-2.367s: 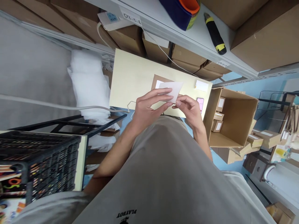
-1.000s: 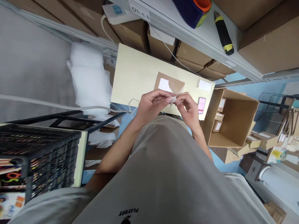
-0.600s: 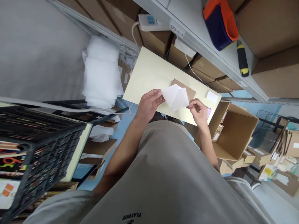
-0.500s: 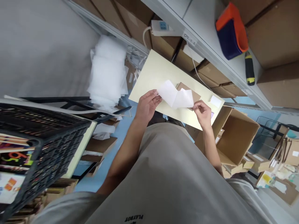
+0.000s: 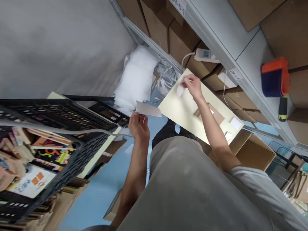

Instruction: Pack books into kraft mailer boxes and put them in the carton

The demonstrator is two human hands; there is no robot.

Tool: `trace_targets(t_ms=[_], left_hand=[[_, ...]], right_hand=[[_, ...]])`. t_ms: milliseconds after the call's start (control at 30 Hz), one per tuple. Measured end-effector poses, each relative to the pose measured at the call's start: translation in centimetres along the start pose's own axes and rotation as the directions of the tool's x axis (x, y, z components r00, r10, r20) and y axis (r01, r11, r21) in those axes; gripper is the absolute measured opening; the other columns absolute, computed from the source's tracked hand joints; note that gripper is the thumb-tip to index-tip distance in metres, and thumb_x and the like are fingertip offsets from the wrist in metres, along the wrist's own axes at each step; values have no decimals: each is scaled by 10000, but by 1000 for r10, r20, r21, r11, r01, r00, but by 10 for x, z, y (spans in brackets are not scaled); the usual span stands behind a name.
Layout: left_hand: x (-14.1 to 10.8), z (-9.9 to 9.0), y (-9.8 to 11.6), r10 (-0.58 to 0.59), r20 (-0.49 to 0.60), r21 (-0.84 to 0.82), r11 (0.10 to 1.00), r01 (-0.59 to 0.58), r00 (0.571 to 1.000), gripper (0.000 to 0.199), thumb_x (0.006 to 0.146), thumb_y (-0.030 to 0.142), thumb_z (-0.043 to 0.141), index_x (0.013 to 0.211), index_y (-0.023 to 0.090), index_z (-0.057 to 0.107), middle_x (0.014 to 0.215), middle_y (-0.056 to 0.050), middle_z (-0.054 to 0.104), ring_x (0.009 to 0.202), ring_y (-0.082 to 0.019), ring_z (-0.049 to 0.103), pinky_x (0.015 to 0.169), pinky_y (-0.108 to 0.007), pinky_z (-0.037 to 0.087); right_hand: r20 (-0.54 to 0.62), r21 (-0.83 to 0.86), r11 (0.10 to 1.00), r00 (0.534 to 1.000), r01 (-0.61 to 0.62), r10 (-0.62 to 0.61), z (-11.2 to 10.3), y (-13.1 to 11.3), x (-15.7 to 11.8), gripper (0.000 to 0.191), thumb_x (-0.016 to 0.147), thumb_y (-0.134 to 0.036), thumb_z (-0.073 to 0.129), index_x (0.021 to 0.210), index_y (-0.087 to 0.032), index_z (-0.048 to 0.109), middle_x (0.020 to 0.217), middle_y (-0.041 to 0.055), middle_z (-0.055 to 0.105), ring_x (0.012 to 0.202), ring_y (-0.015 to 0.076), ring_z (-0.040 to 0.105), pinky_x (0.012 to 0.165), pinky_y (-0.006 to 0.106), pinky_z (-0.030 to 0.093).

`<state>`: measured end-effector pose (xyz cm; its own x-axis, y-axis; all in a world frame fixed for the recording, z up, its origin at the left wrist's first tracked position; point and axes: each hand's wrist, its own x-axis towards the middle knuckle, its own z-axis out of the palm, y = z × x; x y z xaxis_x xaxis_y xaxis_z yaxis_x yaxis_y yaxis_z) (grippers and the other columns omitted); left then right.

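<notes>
In my left hand [image 5: 139, 126] a pale rectangular slip of paper [image 5: 149, 109] is pinched at its lower left edge, off the near left corner of the cream tabletop [image 5: 174, 106]. My right hand [image 5: 193, 86] reaches over the far left part of that tabletop. Its fingers are closed on a small white piece of paper [image 5: 180, 90], blurred by motion. Beneath my right forearm lies a small brown cardboard box [image 5: 216, 114], partly covered by the arm. Near the right end of the table are a white stack of labels [image 5: 235, 123] and a phone [image 5: 228, 136].
A black plastic crate [image 5: 89, 154] of colourful packs stands at left. White foam sheeting [image 5: 137, 77] is piled beyond the table. Boxes fill the shelf [image 5: 231, 54], which holds an orange-and-blue holder [image 5: 275, 78]. An open carton [image 5: 256, 150] is at right.
Both hands held white paper between them over the table. Now they are apart, each with a piece: left hand moved left off the table, right hand to its far left part. The view has shifted.
</notes>
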<state>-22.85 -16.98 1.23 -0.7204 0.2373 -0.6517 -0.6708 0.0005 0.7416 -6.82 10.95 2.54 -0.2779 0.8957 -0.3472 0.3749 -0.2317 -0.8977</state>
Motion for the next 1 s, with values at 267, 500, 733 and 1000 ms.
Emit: trace_targets(t_ms=[267,500,733,1000], left_hand=[[-29,33,11,-18,210,1,1000,18,978,415,766,434,994,920,249,656,843,39,740,778,-97,735,797,-219,600],[-65,84,11,-89,398,61,996,71,913,426,806,448,986,938,240,637,839,34,719,826,-124,760,945,-306,657],[-128,120,-26,-259,638,209,965,160,725,493,771,481,1025,963,231,647,950,-9,773,936,-166,805,987,-328,674],[-207,128,-84,-294,775,350,937,8,560,452,853,572,963,999,236,698,963,-17,774,943,-184,809,1020,-392,705]], right_hand=[[13,-118,990,997,78,-77,58,-39,112,406,1014,-467,662,784,-132,657,976,-29,835,1172,102,765,1113,214,471],[28,-107,970,976,220,-218,-25,-34,-57,310,986,-534,807,948,-230,758,998,36,824,1030,220,768,1009,372,635],[-177,-227,940,938,256,-298,-82,3,-224,263,1089,-482,703,1009,-253,806,984,52,764,890,197,701,868,356,613],[-407,-397,896,837,197,-365,-136,45,-288,248,1147,-433,652,1060,-274,822,1016,87,773,966,239,742,916,406,656]])
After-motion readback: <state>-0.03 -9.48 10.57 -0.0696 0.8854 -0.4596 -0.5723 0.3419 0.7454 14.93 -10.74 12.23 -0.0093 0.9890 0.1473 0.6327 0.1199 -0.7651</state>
